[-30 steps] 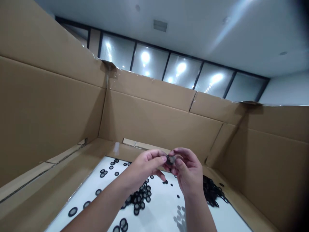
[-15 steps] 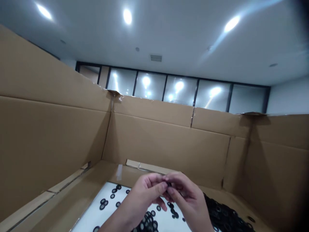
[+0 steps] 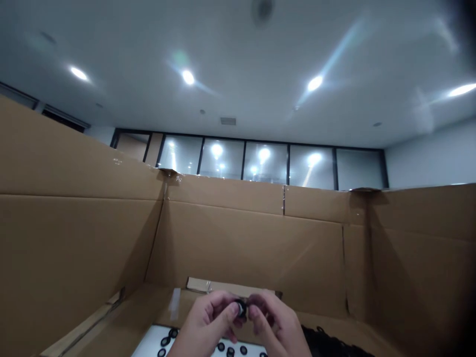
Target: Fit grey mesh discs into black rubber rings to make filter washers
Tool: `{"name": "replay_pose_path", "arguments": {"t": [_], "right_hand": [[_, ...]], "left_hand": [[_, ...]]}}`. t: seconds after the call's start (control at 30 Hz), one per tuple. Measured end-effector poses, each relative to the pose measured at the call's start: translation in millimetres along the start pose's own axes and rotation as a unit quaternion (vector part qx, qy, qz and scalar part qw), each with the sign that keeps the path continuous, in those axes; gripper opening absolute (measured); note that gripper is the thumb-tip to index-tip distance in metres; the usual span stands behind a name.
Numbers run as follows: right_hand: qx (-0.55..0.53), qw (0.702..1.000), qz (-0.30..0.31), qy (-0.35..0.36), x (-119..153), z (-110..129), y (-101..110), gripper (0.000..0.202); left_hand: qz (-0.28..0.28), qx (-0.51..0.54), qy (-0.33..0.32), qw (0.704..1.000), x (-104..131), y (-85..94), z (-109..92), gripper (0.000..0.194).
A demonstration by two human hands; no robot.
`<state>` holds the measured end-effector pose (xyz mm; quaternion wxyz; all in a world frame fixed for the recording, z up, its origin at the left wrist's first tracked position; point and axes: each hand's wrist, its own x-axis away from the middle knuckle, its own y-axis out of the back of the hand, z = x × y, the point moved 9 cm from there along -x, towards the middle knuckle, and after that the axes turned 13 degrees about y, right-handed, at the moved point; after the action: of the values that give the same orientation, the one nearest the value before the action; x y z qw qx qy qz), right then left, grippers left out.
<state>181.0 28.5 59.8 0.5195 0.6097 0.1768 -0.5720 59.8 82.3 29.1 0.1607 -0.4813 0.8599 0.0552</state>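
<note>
Between my two hands is a small black ring [image 3: 241, 308] with a pale centre. My left hand [image 3: 210, 322] pinches it between thumb and fingers. The thumb and forefinger of my right hand [image 3: 277, 325] are closed at the ring's right side; whatever they hold is too small to make out. Below the hands, a white sheet [image 3: 147, 342] carries several more black rings, some partly hidden by my wrists. A dark heap of black rings [image 3: 327, 343] lies to the right of my right hand.
Tall cardboard walls [image 3: 238, 238] surround the work area at the left, back and right. A folded cardboard strip [image 3: 230, 287] lies along the foot of the back wall, with a piece of clear tape [image 3: 174, 303] to its left.
The view has tilted upward, so less of the white sheet and heap shows. My hands have parted slightly, and the ring between them has come into clearer view.
</note>
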Motion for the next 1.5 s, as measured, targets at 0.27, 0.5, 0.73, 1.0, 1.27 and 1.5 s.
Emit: {"name": "replay_pose_path", "arguments": {"t": [0.27, 0.5, 0.73, 1.0, 1.27, 1.5], "right_hand": [[-0.003, 0.997, 0.030, -0.076, 3.4, 7.7, -6.3, 0.031], [-0.048, 0.993, 0.018, -0.104, 2.3, 14.9, -4.8, 0.024], [-0.088, 0.986, 0.039, -0.137, -4.5, 12.5, -8.8, 0.030], [-0.018, 0.995, 0.093, -0.044, -8.9, 15.8, -18.5, 0.034], [-0.045, 0.995, 0.093, 0.004, -8.0, 18.6, -20.1, 0.037], [-0.045, 0.993, 0.110, 0.016, -6.5, 16.3, -25.6, 0.036]], "left_hand": [[-0.022, -0.055, 0.039, 0.997, 16.9, -4.8, -6.2, 0.031], [-0.034, -0.078, 0.018, 0.996, 28.1, -5.6, -19.7, 0.022], [-0.021, -0.043, 0.030, 0.998, 26.4, -3.7, -23.2, 0.021], [0.014, -0.072, 0.095, 0.993, 22.1, -0.2, -17.0, 0.021], [0.075, -0.072, 0.129, 0.986, 21.7, -4.8, -5.1, 0.023], [0.072, -0.100, 0.154, 0.980, 24.0, -0.9, -3.8, 0.015]]}}
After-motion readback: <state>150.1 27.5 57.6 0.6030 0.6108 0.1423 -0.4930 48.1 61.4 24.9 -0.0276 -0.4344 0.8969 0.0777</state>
